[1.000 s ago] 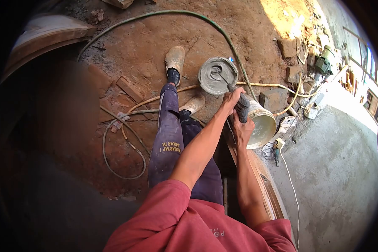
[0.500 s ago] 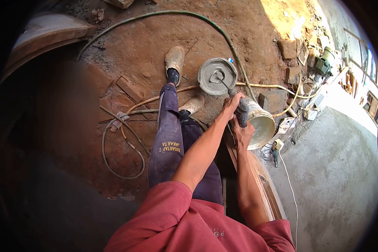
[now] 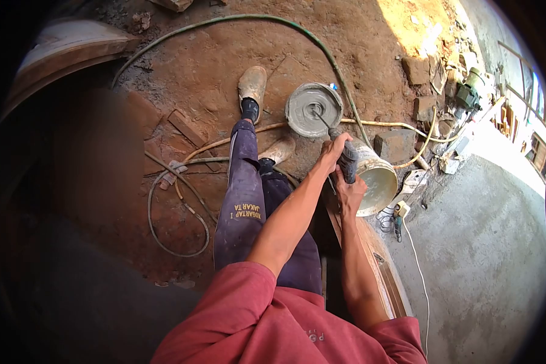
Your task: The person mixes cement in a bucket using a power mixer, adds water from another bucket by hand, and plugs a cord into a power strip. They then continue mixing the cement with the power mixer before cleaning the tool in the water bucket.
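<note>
A power drill [image 3: 348,162] is held in both of my hands. My left hand [image 3: 335,150] wraps around its front part, and my right hand [image 3: 350,193] is closed on its rear grip. From the drill a thin mixing rod [image 3: 323,121] slants down into wet grey mortar [image 3: 303,119], its lower end sunk out of sight. The mortar nearly fills a round bucket [image 3: 290,124] on the dirt, with a swirl around the rod. Just beyond my right hand lies a larger whitish bucket [image 3: 382,162], tipped on its side with its mouth towards me.
A green hose [image 3: 273,19] arcs behind the mortar bucket, and a yellowish hose [image 3: 389,124] runs past it. Bricks [image 3: 187,128] and rubble lie about. To the right, a corded tool [image 3: 398,229] rests near a grey concrete floor [image 3: 479,242]. A wooden beam [image 3: 382,267] lies beside my right arm.
The swirl in the mortar has changed shape, and the rod has shifted very slightly in it. Both hands keep their hold on the drill in nearly the same place.
</note>
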The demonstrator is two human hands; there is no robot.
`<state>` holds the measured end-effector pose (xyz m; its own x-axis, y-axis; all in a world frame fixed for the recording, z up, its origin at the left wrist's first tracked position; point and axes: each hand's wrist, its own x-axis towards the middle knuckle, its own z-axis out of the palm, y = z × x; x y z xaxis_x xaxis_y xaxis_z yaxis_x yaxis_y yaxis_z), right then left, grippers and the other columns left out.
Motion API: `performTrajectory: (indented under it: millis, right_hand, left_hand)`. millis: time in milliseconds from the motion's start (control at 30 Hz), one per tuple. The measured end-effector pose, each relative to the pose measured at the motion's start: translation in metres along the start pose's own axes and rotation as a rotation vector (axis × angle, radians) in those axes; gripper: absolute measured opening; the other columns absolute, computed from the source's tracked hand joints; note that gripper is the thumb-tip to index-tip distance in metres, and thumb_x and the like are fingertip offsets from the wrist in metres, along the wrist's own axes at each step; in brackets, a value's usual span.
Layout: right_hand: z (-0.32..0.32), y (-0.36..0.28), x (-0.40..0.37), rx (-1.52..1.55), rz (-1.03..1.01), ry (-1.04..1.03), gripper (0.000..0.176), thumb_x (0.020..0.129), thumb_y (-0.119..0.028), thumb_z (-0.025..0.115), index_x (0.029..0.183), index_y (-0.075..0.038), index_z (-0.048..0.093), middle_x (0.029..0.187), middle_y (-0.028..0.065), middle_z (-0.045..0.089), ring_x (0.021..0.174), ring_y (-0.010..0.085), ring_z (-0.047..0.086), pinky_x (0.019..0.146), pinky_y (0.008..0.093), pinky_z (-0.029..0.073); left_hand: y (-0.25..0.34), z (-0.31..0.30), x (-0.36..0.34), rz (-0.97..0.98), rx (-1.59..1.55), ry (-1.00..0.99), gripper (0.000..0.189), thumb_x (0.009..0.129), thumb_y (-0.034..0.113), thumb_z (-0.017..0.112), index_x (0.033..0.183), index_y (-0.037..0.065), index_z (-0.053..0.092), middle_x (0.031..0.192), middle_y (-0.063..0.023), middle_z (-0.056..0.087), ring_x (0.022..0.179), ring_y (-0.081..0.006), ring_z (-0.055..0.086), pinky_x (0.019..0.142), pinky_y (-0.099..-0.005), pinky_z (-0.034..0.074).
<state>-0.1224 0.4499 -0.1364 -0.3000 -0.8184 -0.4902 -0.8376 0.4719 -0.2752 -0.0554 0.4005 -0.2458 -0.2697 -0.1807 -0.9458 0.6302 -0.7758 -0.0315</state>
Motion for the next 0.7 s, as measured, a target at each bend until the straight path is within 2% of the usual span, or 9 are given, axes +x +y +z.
performTrajectory:
  millis: [133, 267, 500, 700]
  right_hand:
    - [0.002, 0.002, 0.0, 0.031, -0.023, 0.02, 0.05, 0.085, -0.042, 0.076, 0.084, 0.008, 0.069, 0.07, 0.0262, 0.066, 0.066, 0.0416, 0.066, 0.067, 0.045, 0.05]
    - [0.004, -0.003, 0.001, 0.015, 0.002, 0.012, 0.05, 0.085, -0.042, 0.077, 0.085, 0.007, 0.069, 0.069, 0.0254, 0.066, 0.065, 0.0403, 0.066, 0.066, 0.0449, 0.05]
    - [0.002, -0.002, -0.003, 0.025, -0.036, 0.024, 0.05, 0.085, -0.043, 0.076, 0.085, 0.007, 0.069, 0.07, 0.0257, 0.066, 0.063, 0.0394, 0.065, 0.066, 0.045, 0.05]
    - [0.008, -0.01, 0.004, -0.007, -0.016, 0.028, 0.05, 0.085, -0.043, 0.076, 0.086, 0.007, 0.07, 0.072, 0.0265, 0.067, 0.067, 0.0424, 0.067, 0.066, 0.0454, 0.051]
  left_hand:
    - [0.001, -0.006, 0.01, 0.022, -0.028, -0.091, 0.032, 0.073, 0.036, 0.07, 0.078, 0.006, 0.059, 0.068, -0.0058, 0.059, 0.058, -0.0209, 0.058, 0.054, -0.0381, 0.047]
    - [0.008, -0.005, -0.002, -0.05, -0.002, -0.058, 0.031, 0.074, 0.038, 0.069, 0.076, 0.009, 0.058, 0.067, -0.0051, 0.058, 0.056, -0.0198, 0.057, 0.051, -0.0376, 0.045]
    - [0.009, -0.006, -0.002, -0.043, 0.018, -0.059, 0.029, 0.075, 0.037, 0.068, 0.075, 0.01, 0.058, 0.065, -0.0046, 0.058, 0.055, -0.0195, 0.057, 0.05, -0.037, 0.044]
    - [0.016, -0.008, 0.001, -0.039, 0.014, -0.061, 0.029, 0.076, 0.037, 0.067, 0.073, 0.01, 0.057, 0.066, -0.0043, 0.058, 0.056, -0.0184, 0.055, 0.052, -0.0361, 0.044]
